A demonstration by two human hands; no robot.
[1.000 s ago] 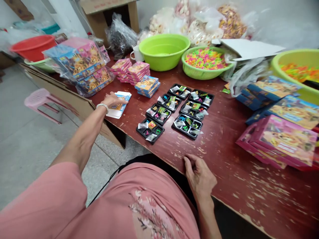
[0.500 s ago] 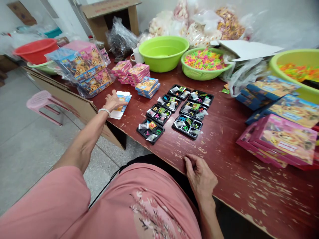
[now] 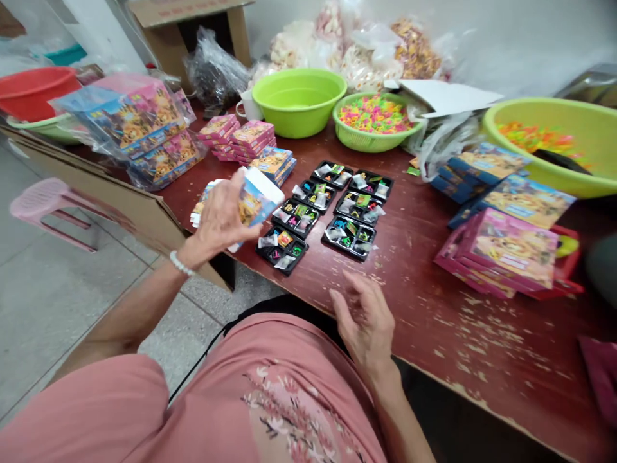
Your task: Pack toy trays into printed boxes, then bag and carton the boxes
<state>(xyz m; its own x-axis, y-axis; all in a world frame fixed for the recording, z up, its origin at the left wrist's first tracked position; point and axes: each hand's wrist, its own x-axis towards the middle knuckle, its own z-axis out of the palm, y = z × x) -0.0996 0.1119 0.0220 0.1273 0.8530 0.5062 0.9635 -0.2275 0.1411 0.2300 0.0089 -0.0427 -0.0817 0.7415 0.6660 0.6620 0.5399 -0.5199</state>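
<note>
blue flat carton lifted above surface edge, pinched in left hand's fingers. right hand empty, fingers loosely curled, slightly apart, near front edge. filled black trays between hands, further back.

Count: seven black trays on the surface; one red basin, one white mug, one pink stool.

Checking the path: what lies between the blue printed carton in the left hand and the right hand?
A black compartmented plastic tray, then bare red-brown tabletop, in the head view.
</note>
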